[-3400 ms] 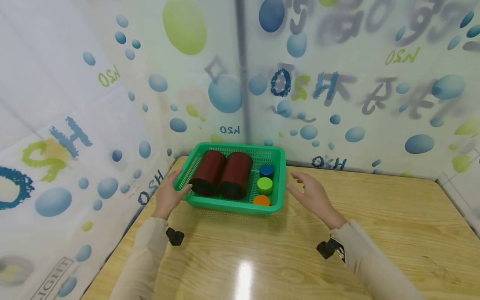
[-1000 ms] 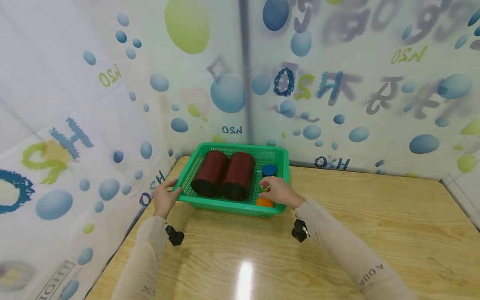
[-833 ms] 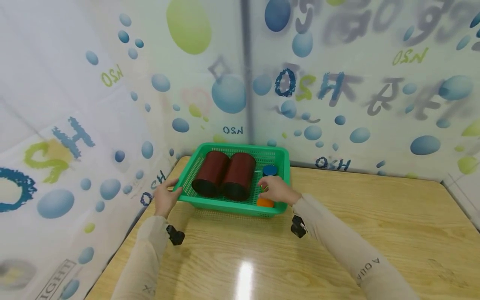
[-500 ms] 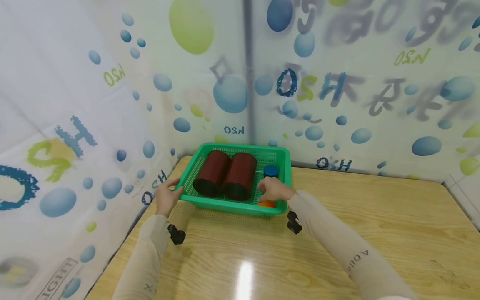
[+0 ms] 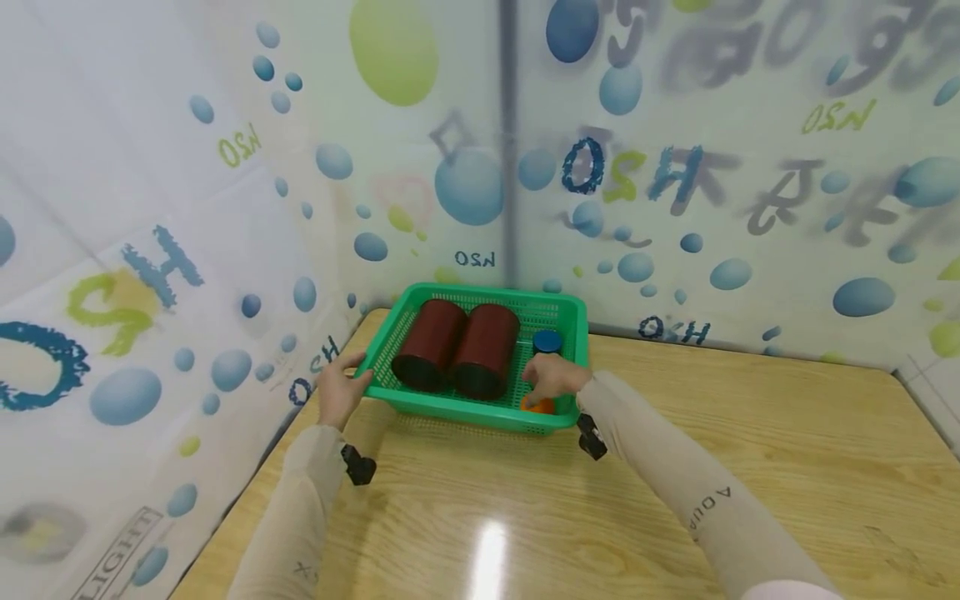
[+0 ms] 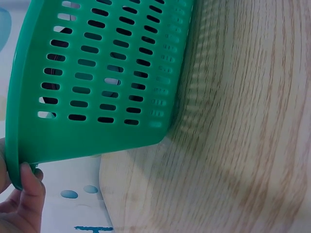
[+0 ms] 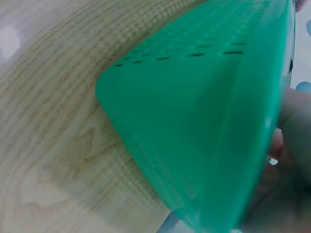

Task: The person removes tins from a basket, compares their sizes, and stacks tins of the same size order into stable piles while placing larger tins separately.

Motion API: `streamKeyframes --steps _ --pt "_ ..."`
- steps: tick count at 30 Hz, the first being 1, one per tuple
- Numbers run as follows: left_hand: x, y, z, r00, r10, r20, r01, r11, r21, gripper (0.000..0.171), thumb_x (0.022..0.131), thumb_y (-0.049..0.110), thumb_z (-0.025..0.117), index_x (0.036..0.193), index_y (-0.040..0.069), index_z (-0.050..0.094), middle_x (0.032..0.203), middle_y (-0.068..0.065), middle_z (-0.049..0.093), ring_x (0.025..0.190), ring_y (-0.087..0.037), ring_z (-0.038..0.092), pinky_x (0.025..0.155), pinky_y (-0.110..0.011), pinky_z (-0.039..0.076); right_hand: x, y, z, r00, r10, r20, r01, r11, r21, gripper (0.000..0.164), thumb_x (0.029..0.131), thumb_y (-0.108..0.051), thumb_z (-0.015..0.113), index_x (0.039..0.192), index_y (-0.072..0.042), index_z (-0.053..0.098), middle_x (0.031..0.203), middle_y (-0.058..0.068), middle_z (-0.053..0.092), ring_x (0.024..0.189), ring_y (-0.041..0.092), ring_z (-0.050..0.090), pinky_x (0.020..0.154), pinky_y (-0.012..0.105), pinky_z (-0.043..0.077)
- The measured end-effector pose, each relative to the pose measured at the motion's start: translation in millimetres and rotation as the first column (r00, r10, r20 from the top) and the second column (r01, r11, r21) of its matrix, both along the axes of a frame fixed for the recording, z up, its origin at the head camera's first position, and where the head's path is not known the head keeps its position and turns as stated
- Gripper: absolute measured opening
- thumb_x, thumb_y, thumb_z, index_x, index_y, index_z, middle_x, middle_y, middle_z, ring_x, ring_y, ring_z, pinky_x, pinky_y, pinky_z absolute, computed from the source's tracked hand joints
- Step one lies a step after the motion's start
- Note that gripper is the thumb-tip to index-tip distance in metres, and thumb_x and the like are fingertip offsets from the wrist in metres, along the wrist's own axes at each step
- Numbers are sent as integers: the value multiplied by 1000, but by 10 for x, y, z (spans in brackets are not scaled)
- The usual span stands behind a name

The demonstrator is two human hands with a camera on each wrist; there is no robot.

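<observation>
A green plastic basket (image 5: 480,410) stands on the table by the wall. Two dark red cylinders (image 5: 486,346) lie side by side in it. Along its right side are a round blue-topped piece (image 5: 547,341) and an orange-topped piece (image 5: 544,407). My left hand (image 5: 341,389) grips the basket's left front rim, thumb and fingers pinching it in the left wrist view. My right hand (image 5: 555,376) reaches over the right rim, fingertips down at the orange piece; I cannot tell whether they pinch it. The lime green piece is hidden behind this hand.
The wooden table (image 5: 420,517) extends in front and to the right of the basket. A printed wall covering (image 5: 675,275) rises close behind, and another stands along the left. The basket's right wall (image 7: 184,121) fills much of the right wrist view.
My right hand has come from outside the basket in over its right side, first at the lime green piece, then forward to the orange one. My left hand has taken hold of the rim.
</observation>
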State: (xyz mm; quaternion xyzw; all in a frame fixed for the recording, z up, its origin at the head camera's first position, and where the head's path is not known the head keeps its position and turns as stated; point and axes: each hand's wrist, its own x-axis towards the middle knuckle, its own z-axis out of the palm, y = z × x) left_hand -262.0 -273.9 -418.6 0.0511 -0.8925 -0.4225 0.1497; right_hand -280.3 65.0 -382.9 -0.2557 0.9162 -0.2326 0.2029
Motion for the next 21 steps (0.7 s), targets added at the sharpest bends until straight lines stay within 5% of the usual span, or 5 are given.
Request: streamKeyframes --steps 8,21 --pt "-6 1 9 1000 0 -2 0 1000 -5 36 83 2 59 118 -5 56 111 -24 57 101 -35 53 80 -44 48 -29 -55 -99 1000 0 11 -1 998 61 43 77 -7 69 116 6 56 109 19 58 97 27 55 79 35 48" --pt "20 14 7 1000 13 11 -13 1000 18 36 83 2 59 118 -6 55 111 -24 57 101 -34 53 81 -44 48 28 -121 -199 985 -151 86 158 984 -85 42 75 -6 71 113 7 59 116 18 56 106 30 52 81 36 49"
